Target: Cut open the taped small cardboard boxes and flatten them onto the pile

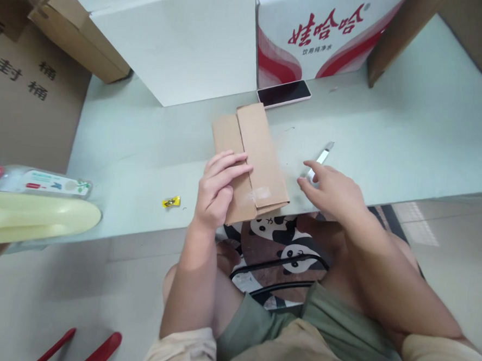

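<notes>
A small brown cardboard box (262,154) rests on the pale table, its near end at the front edge. Clear tape shows on its near end, where a flap edge stands slightly apart. My left hand (220,184) grips the box from its left side, fingers laid across the top and thumb bent. To the right lies a utility knife (322,157) with its blade end pointing away from me. My right hand (334,191) hovers at the knife's near end, thumb and index finger apart. Whether a fingertip touches the handle, I cannot tell.
Behind the box lies a phone (285,94), before a white box (200,47) and a red-and-white carton (318,49). A yellow wrapper (171,201) sits left. Further left are a plastic bottle (45,181) and a pale yellow object (59,215) at the table's edge.
</notes>
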Tool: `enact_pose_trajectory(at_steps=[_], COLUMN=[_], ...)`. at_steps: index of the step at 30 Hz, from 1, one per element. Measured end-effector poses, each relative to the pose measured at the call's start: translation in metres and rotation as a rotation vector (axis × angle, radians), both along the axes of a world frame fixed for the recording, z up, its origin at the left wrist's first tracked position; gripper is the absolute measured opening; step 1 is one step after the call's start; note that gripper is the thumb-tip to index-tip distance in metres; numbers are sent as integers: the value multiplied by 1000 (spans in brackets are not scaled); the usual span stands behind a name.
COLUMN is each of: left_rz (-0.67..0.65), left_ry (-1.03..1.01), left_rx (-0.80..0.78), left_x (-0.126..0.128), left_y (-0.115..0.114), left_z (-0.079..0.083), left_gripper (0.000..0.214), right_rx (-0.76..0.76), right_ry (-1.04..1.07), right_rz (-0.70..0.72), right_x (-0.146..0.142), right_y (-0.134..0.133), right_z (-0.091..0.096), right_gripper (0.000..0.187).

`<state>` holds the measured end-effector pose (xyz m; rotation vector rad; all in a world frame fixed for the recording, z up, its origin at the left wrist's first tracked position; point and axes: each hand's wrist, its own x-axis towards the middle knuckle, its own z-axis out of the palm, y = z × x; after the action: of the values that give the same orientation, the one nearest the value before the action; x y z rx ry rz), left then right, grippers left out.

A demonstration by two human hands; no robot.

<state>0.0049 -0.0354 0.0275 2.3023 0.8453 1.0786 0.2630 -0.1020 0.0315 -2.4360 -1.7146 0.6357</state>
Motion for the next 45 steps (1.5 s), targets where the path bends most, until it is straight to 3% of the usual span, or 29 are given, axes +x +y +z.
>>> enact_pose_trajectory(at_steps=[2,5,13,18,24,27,31,37,42,45], left_rz=[25,32,149,267,433,451,487,512,598,608], left_ry=[-17,-66,-29,-16,78,79,90,91,105,74], left_rx=[3,15,1,41,89,93,89,60,61,22], left_x=[4,7,21,38,48,53,60,73,99,118], left_y=[-2,-3,-16,-41,-71,-74,-72,-72,-73,-71], left_z=[-2,-7,-9,-15,-22,-24,-24,-22,-25,-29], left_gripper=[47,45,48,49,54,56,61,62,62,62], right_rx=[-119,-176,-131,-90,32,1,-42,307,737,892], right_ry=[-23,9,54,67,133,140,153,389,612,703], right_rz=[50,144,109,205,174,215,235,44,86,107], right_x=[3,2,18,27,36,40,40,49,70,76], right_y=[-1,-6,-5,-9,-20,-21,-15,-20,-28,-28], right_z=[0,0,-4,-6,1,-7,-16,2,8,4], right_gripper=[54,49,53,44,46,51,43,37,21,18])
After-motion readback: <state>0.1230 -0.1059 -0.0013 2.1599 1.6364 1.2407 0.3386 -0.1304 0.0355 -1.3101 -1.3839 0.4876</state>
